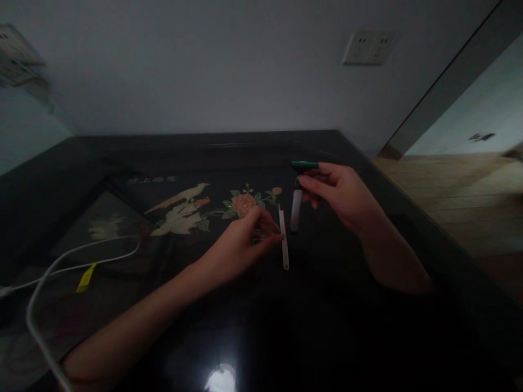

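My left hand (pixel 253 237) is closed, its fingertips at a thin, flat, pale metal strip (pixel 285 253) that looks like a cutter blade. The strip has a slanted top end and a small hole near its lower end. To the right, my right hand (pixel 337 190) pinches a dark green and black piece (pixel 304 164) between thumb and fingers. Just below it, by the thumb, a grey, flat, narrow piece (pixel 296 209) points down towards the tabletop. Whether the grey piece joins the green one, I cannot tell in the dim light.
The glossy black table (pixel 204 155) carries an inlaid bird and flower picture (pixel 243 202). A white cable (pixel 69 256) with a yellow tag (pixel 86 277) loops over the left side. Behind stands a wall with a socket plate (pixel 369 48). Wooden floor (pixel 453 201) lies to the right.
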The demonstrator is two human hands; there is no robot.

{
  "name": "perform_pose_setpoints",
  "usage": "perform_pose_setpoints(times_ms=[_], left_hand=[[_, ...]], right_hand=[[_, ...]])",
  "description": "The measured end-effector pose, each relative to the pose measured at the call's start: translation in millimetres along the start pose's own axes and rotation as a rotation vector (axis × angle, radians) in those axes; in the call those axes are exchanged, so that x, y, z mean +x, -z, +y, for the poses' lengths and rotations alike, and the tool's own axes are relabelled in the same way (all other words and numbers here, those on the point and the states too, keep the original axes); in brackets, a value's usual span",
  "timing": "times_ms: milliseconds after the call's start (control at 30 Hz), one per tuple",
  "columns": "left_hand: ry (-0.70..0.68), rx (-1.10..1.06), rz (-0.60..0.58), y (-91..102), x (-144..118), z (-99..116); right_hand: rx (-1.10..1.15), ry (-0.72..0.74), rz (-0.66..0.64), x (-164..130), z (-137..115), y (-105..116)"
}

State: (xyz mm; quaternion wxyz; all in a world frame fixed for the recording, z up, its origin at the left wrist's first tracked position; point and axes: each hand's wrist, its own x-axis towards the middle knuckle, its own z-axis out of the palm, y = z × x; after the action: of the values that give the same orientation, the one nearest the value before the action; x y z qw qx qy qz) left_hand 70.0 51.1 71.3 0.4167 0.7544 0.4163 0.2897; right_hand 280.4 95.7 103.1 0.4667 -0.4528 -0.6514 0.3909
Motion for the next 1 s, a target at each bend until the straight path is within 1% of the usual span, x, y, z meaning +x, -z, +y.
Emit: perform_pose_setpoints(times_ms=[100, 167, 200, 267, 333, 400, 533, 800, 1000], left_hand=[[-0.102, 0.409, -0.163, -15.3, -3.8, -6.8], [-0.182, 0.558, -0.264, -28.0, -6.6, -13.2], [-0.216, 0.61, -0.302, -34.1, -7.9, -16.9], [-0.251, 0.713, -0.326, -44.3, -10.2, -24.7], [-0.287, 0.787, -0.308, -50.8, -11.7, -32.1], [-0.315, 0.832, -0.282, -54.5, -12.0, -38.2], [-0.356, 0.879, -0.222, -59.2, -10.4, -46.0], [-0.38, 0.879, -0.088, -66.4, -10.0, -52.3], [-0.402, 0.886, -0.08, -66.2, -9.8, -50.6]], right_hand=[[-0.389, -0.121, -0.019, 7.5, 9.6, 16.2], [-0.624, -0.226, -0.058, 11.0, 20.0, 19.0], [-0.697, -0.288, -0.095, 12.5, 26.0, 18.4], [-0.744, -0.395, -0.202, 14.9, 38.6, 15.4], [-0.741, -0.467, -0.273, 16.9, 50.3, 12.3], [-0.722, -0.503, -0.319, 18.5, 60.0, 10.6], [-0.708, -0.569, -0.354, 20.5, 72.2, 9.3], [-0.734, -0.635, -0.422, 20.5, 82.1, 4.8], [-0.763, -0.623, -0.456, 20.6, 84.1, 5.3]])
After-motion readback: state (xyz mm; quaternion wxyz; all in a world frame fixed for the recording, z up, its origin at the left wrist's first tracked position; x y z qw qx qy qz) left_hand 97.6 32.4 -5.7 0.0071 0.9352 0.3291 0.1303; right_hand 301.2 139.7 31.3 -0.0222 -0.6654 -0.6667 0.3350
